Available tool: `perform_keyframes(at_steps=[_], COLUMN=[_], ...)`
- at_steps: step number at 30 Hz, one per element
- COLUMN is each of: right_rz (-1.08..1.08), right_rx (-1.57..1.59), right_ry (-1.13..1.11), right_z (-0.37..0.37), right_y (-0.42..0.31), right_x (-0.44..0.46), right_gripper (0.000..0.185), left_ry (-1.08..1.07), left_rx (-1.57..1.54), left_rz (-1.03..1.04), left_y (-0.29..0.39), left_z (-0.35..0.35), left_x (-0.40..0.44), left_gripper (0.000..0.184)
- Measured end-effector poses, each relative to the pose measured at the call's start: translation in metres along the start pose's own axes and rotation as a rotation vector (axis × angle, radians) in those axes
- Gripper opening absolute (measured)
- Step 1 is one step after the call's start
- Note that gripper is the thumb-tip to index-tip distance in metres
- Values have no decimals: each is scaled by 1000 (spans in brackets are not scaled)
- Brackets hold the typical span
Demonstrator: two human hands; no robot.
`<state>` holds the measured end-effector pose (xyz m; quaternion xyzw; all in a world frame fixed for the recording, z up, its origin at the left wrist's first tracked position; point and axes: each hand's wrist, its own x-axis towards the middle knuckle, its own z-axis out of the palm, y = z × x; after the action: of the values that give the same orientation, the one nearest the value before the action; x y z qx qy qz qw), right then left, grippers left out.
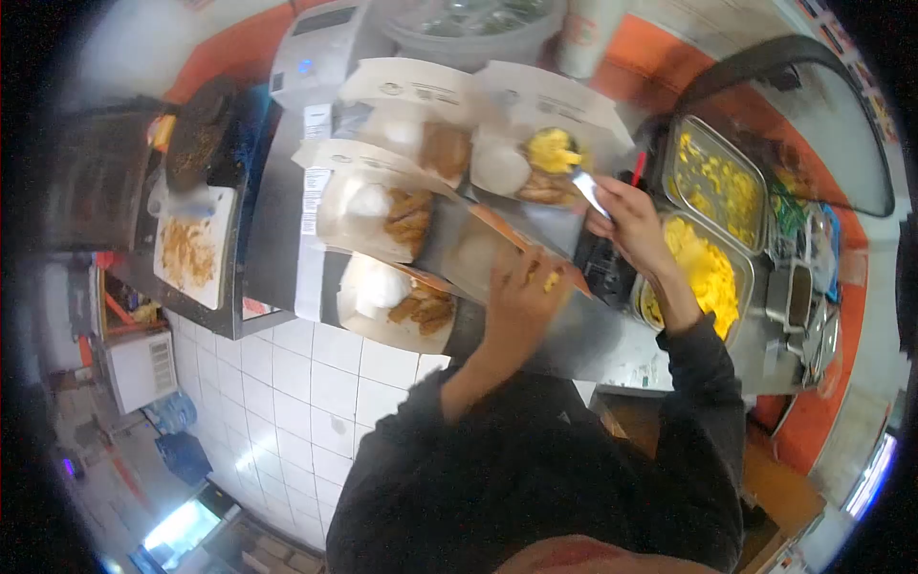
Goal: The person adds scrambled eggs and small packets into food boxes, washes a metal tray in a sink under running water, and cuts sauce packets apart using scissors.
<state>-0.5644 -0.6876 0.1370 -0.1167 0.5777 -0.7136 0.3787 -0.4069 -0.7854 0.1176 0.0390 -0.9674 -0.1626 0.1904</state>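
My right hand (629,228) is closed around the handle of a metal spoon (590,194). Its tip meets a mound of yellow scrambled egg (555,150) in an opened paper food box (545,96) at the back right. White rice (500,169) and brown sliced meat (552,187) lie beside that egg. My left hand (521,306) grips the brown-edged flap of a nearer food box (497,230), with yellow bits stuck on its fingers. That box's contents are mostly hidden and blurred. To my right, a metal tray (749,304) holds more scrambled egg (706,273).
Further paper boxes (330,206) with rice and browned meat stand on the left of the steel counter (273,191). A second metal tray (681,143) with egg remnants sits behind the first. A stained cutting board (222,273) lies far left; a large tub (469,43) stands behind.
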Motion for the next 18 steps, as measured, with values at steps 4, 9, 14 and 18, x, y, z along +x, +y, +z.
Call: perform_keyframes(at_steps=[4, 9, 14, 18], right_rz=[-10, -653, -662, -694], right_rx=[-285, -1285, -1212, -1030], right_ry=[-256, -97, -18, -22], right_z=[28, 51, 61, 66], right_y=[36, 91, 93, 69], right_x=[96, 149, 142, 141], right_gripper=[23, 40, 43, 29], left_ry=[96, 131, 177, 149], left_rx=[-82, -142, -223, -247], left_rz=[-42, -32, -14, -9], left_y=[-1, -10, -14, -11], left_z=[3, 5, 6, 6], left_x=[-12, -15, -12, -3], left_gripper=[18, 17, 16, 21])
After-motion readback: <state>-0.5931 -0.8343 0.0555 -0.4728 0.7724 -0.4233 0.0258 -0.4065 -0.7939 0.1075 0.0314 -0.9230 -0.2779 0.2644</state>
